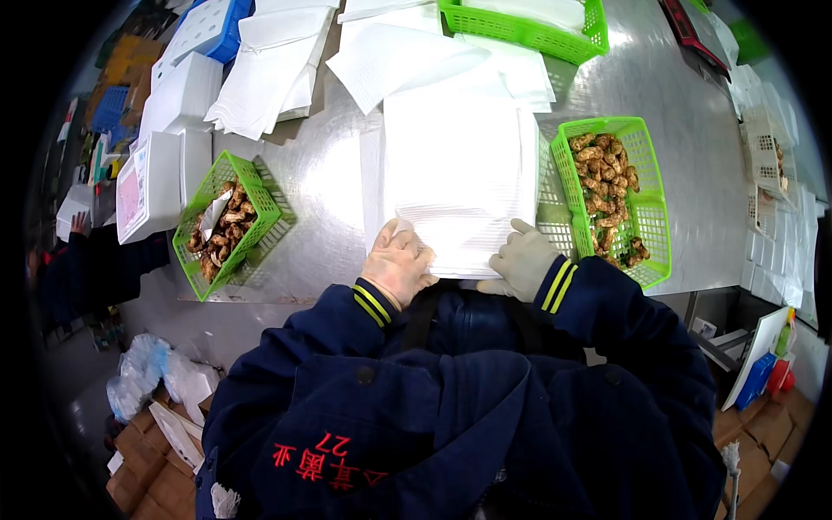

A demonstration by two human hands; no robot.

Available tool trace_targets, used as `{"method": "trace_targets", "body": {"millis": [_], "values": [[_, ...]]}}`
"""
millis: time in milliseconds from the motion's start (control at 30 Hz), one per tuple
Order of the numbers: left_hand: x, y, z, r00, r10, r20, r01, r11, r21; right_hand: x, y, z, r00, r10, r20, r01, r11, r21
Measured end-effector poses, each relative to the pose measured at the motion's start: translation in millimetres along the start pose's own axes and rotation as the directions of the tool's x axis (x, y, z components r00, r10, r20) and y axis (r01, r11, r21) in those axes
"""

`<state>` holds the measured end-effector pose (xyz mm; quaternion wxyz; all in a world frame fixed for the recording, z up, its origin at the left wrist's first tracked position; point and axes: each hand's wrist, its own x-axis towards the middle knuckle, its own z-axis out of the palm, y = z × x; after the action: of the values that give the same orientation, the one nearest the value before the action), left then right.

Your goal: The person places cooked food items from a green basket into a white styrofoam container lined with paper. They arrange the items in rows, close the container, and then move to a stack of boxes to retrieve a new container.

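Observation:
A thick stack of thin white foam sheets lies on the steel table straight in front of me. My left hand, in a thin pale glove, has its fingers curled over the stack's near left corner. At the near right corner my right hand, in a similar glove, grips the edge of the sheets with bent fingers. Part of each hand's grip is hidden, so how many sheets lie between the fingers I cannot tell. A green plastic basket of brown mushrooms stands just beyond my right hand.
Another green basket of mushrooms sits at the table's left, beside white foam boxes. More white sheets and a green basket lie at the back. A person's hand shows far left. Cardboard covers floor at lower left.

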<state>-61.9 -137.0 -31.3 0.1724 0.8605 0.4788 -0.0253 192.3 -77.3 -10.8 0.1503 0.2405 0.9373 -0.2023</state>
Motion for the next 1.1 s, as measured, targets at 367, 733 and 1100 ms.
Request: {"method": "trace_targets", "body": {"millis": [367, 733, 1100], "values": [[11, 19, 21, 0.998, 0.048, -0.045, -0.05, 0.998, -0.03, 146, 73, -27, 0.778, 0.32, -0.541, -0.278, 0.947, 0.16], [16, 31, 35, 0.984, 0.037, -0.177, -0.073, 0.976, -0.203, -26, -14, 34, 0.945, 0.171, -0.28, -0.183, 0.983, -0.015], [14, 35, 9, 1.0, 0.007, 0.023, -0.005, 0.998, -0.063, -44, -18, 43, 0.691, 0.379, -0.615, -0.169, 0.912, 0.373]]}}
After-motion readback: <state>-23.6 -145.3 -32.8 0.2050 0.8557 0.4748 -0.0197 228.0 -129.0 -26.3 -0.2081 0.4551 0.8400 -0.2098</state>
